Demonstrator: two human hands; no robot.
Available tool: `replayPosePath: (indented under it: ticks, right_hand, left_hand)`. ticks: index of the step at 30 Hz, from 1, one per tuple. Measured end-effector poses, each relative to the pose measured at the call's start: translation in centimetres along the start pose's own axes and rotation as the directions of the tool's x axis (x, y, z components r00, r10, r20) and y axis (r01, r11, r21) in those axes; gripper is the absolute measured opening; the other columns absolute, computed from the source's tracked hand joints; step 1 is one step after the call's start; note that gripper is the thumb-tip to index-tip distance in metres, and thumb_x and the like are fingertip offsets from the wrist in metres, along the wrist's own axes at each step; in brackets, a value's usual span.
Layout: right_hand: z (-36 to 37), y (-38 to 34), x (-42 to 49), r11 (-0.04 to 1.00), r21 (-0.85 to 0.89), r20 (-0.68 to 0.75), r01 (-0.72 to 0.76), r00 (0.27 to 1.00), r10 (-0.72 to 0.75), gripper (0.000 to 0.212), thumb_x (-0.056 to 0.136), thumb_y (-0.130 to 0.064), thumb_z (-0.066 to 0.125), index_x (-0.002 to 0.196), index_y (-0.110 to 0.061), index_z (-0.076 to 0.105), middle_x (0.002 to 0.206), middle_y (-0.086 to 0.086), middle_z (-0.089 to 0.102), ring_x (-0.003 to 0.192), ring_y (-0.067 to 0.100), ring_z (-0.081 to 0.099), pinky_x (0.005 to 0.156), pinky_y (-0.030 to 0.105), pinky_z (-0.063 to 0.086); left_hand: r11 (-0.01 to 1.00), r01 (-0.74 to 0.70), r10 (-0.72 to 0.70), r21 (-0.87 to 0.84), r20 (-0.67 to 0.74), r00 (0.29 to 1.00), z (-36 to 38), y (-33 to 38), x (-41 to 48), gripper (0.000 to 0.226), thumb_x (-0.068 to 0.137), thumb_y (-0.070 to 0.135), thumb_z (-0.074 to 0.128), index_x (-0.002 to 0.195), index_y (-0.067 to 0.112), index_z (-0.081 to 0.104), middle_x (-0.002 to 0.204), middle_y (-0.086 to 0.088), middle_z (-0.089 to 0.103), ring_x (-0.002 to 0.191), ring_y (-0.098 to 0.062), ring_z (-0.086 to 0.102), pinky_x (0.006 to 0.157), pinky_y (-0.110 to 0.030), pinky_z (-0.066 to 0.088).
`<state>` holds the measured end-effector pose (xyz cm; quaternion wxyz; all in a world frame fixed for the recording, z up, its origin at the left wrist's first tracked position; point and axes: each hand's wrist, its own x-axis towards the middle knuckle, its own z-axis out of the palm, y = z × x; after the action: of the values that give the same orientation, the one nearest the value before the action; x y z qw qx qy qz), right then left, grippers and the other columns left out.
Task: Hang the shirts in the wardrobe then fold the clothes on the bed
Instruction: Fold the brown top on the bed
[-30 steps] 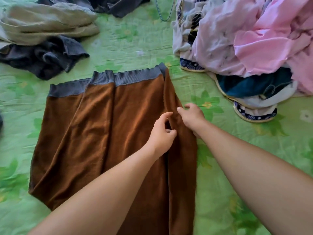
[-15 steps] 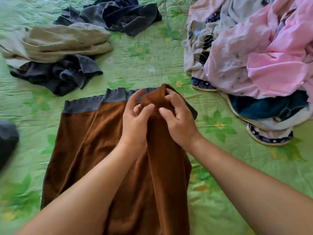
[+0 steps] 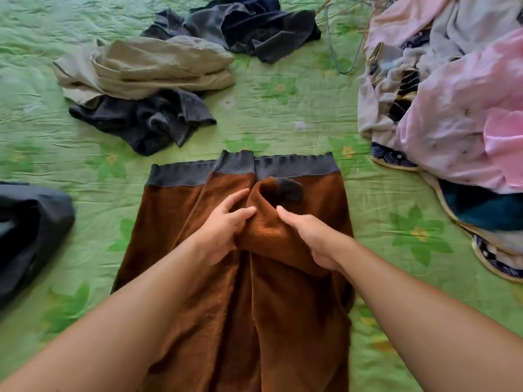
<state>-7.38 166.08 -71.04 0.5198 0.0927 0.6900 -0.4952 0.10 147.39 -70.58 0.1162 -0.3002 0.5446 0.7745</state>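
Observation:
A brown fleece garment (image 3: 169,222) with a grey ribbed waistband lies flat on the green floral bedsheet (image 3: 283,108), its waistband pointing away from me. A raised fold of the brown fabric bunches up near the middle, just below the waistband. My left hand (image 3: 223,230) grips the left side of that fold, fingers curled into the cloth. My right hand (image 3: 314,236) holds the fold's right side, its thumb pressed on top.
A beige garment (image 3: 147,69) and dark grey clothes (image 3: 147,120) lie at the upper left. More dark clothes (image 3: 249,24) sit at the top. A pink and white heap (image 3: 452,103) fills the right side. A dark item (image 3: 28,230) lies at the left edge.
Both hands moved the bunched fold of brown fabric down from above the waistband towards me. The waistband's right end now lies flat and fully in sight.

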Motion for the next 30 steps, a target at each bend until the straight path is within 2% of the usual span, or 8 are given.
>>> replayPosePath:
  ticks: [3,8,14,18,22,24,27,30]
  right_hand:
    - [0.2,-2.4,-0.2,0.966,-0.009,-0.092,0.259,0.962,-0.259,0.031,0.075,-0.038,0.073,0.097,-0.016,0.075,0.095,0.011,0.077,0.094,0.033,0.072,0.089,0.047,0.058]
    - [0.5,-5.6,-0.6,0.863,-0.147,-0.251,0.484,0.825,-0.506,0.029,0.068,-0.031,0.069,0.096,-0.026,0.062,0.093,0.002,0.072,0.087,0.022,0.070,0.077,0.040,0.060]
    - [-0.8,-0.4,0.8,0.904,-0.400,-0.226,0.149,0.940,-0.255,0.041,0.084,-0.037,0.072,0.118,-0.025,0.054,0.107,0.001,0.067,0.096,0.021,0.065,0.092,0.038,0.054]
    - [-2.4,2.2,0.1,0.906,-0.413,-0.301,0.096,0.924,-0.235,0.037,0.084,-0.051,0.073,0.093,-0.016,0.065,0.092,0.003,0.071,0.083,0.021,0.066,0.071,0.032,0.049]
    - [-4.4,3.8,-2.4,0.930,-0.365,-0.165,-0.042,0.986,-0.020,0.034,0.087,-0.047,0.071,0.102,-0.016,0.068,0.099,0.005,0.071,0.086,0.024,0.071,0.060,0.033,0.055]
    - [-5.4,5.1,-4.3,0.907,-0.403,-0.090,-0.121,0.992,0.093,0.031,0.090,-0.042,0.070,0.100,-0.013,0.064,0.092,0.006,0.069,0.069,0.021,0.069,0.055,0.032,0.055]
    - [-6.3,6.8,-6.6,0.844,-0.530,-0.017,-0.085,0.996,0.090,0.019,0.091,-0.030,0.071,0.090,-0.013,0.063,0.079,0.003,0.065,0.058,0.011,0.065,0.053,0.021,0.049]
    - [-5.8,8.5,-8.9,0.847,-0.531,0.076,-0.001,0.996,0.048,0.024,0.085,-0.008,0.073,0.108,-0.007,0.071,0.100,0.005,0.076,0.091,0.016,0.073,0.083,0.028,0.059]
  left_hand:
    - [0.971,-0.216,0.215,0.103,0.017,0.976,0.7,1.9,0.3,0.051,0.087,-0.004,0.061,0.125,0.029,0.068,0.118,-0.007,0.073,0.106,-0.021,0.070,0.083,-0.032,0.058]
    - [0.824,-0.463,0.530,0.325,-0.154,0.834,1.7,4.4,0.7,0.039,0.083,0.010,0.071,0.117,0.029,0.072,0.126,0.007,0.065,0.109,-0.018,0.067,0.089,-0.037,0.059]
    - [0.863,-0.102,0.230,0.495,-0.205,0.951,-0.3,-1.2,0.7,0.053,0.088,0.014,0.070,0.138,0.023,0.057,0.129,-0.005,0.063,0.109,-0.013,0.065,0.098,-0.038,0.056]
    - [0.875,-0.134,0.248,0.466,-0.193,0.949,-0.2,-3.7,-0.7,0.048,0.089,0.012,0.070,0.133,0.025,0.059,0.122,0.000,0.064,0.103,-0.006,0.067,0.093,-0.028,0.056]
    - [0.854,-0.076,0.208,0.514,-0.204,0.957,2.1,-7.2,-4.5,0.058,0.090,0.020,0.071,0.142,0.027,0.047,0.114,0.004,0.060,0.092,-0.010,0.067,0.084,-0.031,0.060]
    - [0.841,0.005,0.115,0.540,-0.188,0.975,3.3,-9.6,-7.4,0.065,0.090,0.029,0.073,0.145,0.032,0.040,0.116,0.008,0.059,0.098,-0.011,0.066,0.087,-0.037,0.060]
    - [0.793,0.106,0.061,0.600,-0.252,0.966,4.3,-12.6,-11.0,0.060,0.087,0.039,0.074,0.136,0.032,0.040,0.108,0.012,0.063,0.094,-0.006,0.065,0.088,-0.031,0.057]
    - [0.851,0.222,-0.075,0.476,-0.308,0.949,5.1,-14.8,-14.0,0.044,0.082,0.041,0.076,0.115,0.029,0.049,0.097,0.009,0.070,0.084,-0.005,0.070,0.077,-0.027,0.055]
